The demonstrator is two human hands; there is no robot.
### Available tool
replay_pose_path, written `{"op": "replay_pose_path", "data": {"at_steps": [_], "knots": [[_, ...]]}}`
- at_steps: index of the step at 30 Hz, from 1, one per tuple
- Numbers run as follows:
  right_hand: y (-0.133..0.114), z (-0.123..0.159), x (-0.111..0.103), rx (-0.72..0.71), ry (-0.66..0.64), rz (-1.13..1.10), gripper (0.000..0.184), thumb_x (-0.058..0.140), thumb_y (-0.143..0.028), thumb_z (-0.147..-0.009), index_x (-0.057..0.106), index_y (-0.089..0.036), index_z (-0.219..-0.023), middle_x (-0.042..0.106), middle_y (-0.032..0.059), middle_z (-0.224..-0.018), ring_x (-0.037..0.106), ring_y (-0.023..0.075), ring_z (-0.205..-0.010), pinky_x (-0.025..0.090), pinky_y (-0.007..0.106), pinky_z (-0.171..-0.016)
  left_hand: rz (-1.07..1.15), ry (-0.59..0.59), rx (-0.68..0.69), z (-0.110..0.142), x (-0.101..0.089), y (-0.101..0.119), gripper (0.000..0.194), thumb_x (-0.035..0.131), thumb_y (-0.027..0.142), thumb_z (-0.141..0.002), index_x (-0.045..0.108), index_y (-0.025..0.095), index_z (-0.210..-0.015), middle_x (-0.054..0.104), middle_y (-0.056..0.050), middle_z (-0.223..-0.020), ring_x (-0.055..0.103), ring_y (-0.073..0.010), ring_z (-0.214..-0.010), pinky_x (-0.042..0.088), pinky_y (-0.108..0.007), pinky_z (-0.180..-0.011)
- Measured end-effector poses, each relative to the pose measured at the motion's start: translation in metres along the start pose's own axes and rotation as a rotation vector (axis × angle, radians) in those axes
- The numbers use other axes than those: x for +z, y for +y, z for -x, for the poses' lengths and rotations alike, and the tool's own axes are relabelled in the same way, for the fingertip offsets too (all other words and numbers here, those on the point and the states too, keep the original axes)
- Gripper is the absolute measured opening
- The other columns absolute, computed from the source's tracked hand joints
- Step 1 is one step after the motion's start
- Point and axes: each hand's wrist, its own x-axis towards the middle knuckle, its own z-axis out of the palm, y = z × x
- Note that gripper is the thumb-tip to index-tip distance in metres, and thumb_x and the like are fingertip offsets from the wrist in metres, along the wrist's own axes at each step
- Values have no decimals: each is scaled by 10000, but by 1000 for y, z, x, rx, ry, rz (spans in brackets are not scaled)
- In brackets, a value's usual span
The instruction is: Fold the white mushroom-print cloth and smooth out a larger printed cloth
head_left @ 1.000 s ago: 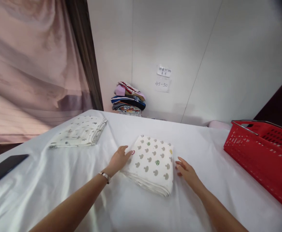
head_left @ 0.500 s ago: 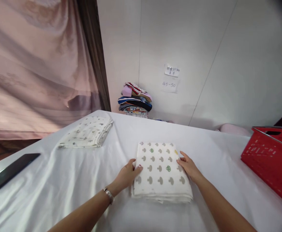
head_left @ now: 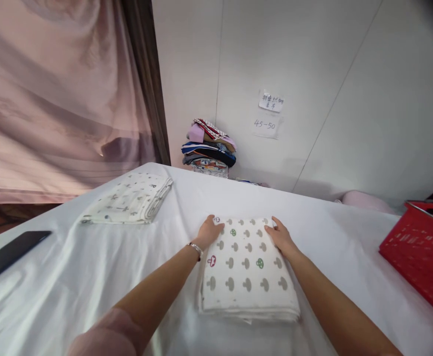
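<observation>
A folded white cloth [head_left: 244, 272] with grey, green and red mushroom prints lies flat in front of me on the white-covered table. My left hand [head_left: 209, 231] grips its far left corner, thumb on top and fingers at the side edge. At the far right corner my right hand [head_left: 279, 237] pinches the edge in the same way, thumb on top. The fingertips under the edges are hidden. A silvery bracelet [head_left: 197, 250] circles my left wrist.
Another folded white printed cloth [head_left: 129, 199] lies at the back left. A dark phone-like slab [head_left: 10, 254] is at the left edge. To the right stands a red basket [head_left: 420, 252]. Piled fabrics [head_left: 211, 148] rest beyond the table's far edge, against the wall.
Both hands have slid away from me along the cloth's sides, from about mid-length to its far corners. The view has shifted slightly; the cloth stays flat.
</observation>
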Motion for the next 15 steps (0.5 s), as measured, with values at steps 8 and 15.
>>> {"op": "replay_pose_path", "data": {"at_steps": [8, 15], "knots": [[-3, -27, 12, -83, 26, 247, 657, 502, -425, -760, 351, -149, -1337, 597, 106, -1071, 565, 230, -973, 408, 331, -869, -22, 121, 62, -24, -2, -7, 520, 549, 314, -756, 431, 164, -1240, 594, -112, -1083, 564, -211, -964, 403, -284, -808], [7, 8, -1, -53, -78, 328, 732, 482, -502, -765, 272, -159, -1377, 515, 129, -1226, 515, 240, -1078, 372, 341, -908, 52, 83, 47, 16, -3, -26, 622, 582, 412, -728, 388, 163, -1263, 561, -107, -1114, 577, -192, -896, 424, -265, -754]]}}
